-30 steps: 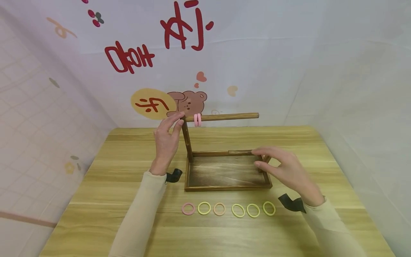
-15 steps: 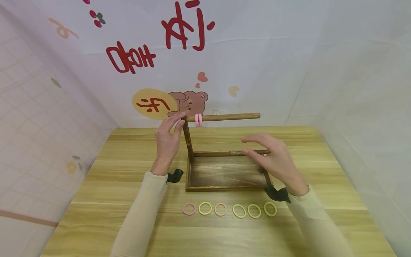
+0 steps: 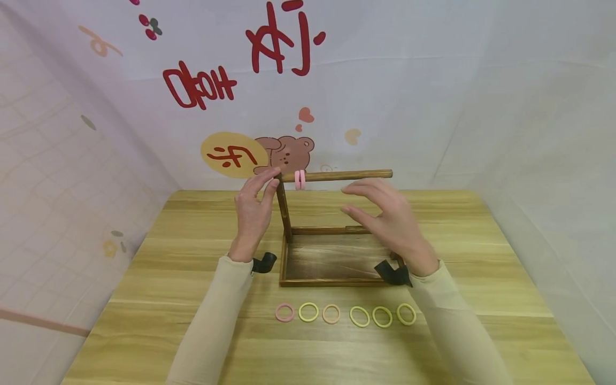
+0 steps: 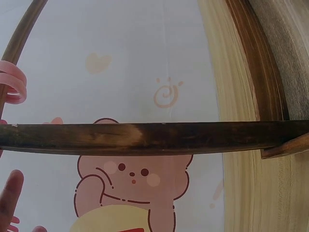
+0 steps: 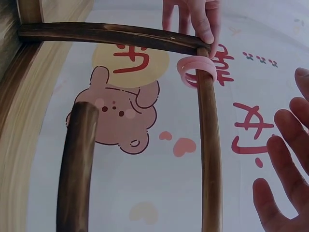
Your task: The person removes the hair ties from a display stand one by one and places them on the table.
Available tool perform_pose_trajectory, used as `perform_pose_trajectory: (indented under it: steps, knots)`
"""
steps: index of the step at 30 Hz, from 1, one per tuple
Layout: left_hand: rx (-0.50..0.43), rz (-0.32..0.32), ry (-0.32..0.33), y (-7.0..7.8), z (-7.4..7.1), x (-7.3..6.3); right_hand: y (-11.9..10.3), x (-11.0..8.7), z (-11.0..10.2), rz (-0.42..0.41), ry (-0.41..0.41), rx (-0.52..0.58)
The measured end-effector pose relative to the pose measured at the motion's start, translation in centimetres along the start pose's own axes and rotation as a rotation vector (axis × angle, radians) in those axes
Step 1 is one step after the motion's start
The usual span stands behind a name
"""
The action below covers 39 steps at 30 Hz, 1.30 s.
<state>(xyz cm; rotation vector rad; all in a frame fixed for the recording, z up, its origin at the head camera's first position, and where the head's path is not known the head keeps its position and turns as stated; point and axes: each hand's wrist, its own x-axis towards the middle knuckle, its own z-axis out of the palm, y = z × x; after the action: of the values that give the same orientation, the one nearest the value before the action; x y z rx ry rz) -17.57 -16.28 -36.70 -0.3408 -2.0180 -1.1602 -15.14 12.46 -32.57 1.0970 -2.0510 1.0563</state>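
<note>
Pinching stand (image 3: pixel 284 208), left fingers (image 3: pixel 260 179), rings (image 3: pixel 300 181) on rod (image 3: pixel 348 175)

A brown rectangular wooden tray (image 3: pixel 327 282) stands on the pale wooden desk (image 3: pixel 467 235). At its left end rises a brown wooden post (image 3: pixel 284 208); a round brown wooden rod (image 3: pixel 353 175) extends rightward from the top. Two pink rings (image 3: pixel 302 181) encircle the rod near the post. Before the tray, six pink, yellow and orange rings (image 3: pixel 350 314) lie in a row.
</note>
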Motion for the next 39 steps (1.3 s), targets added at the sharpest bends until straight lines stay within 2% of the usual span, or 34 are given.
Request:
perform_pose_trajectory:
  steps: [10,20,28,35,39]
  knots:
    - [0.012,0.010,-0.008,-0.3,0.0,0.0,-0.1,1.9,1.3,0.002,-0.044,-0.014]
    - [0.027,0.020,-0.012,-0.2,-0.2,0.2,0.3,3.9,2.8,-0.067,-0.089,-0.089]
    - [0.031,0.021,-0.005,-0.2,-0.2,0.2,0.8,5.2,3.9,-0.075,-0.176,-0.167]
    - [0.031,0.047,-0.003,-0.1,-0.2,0.1,1.0,6.0,4.4,-0.001,-0.326,-0.267]
    - [0.030,0.046,-0.004,-0.2,-0.2,0.0,1.2,6.5,4.9,0.024,-0.381,-0.302]
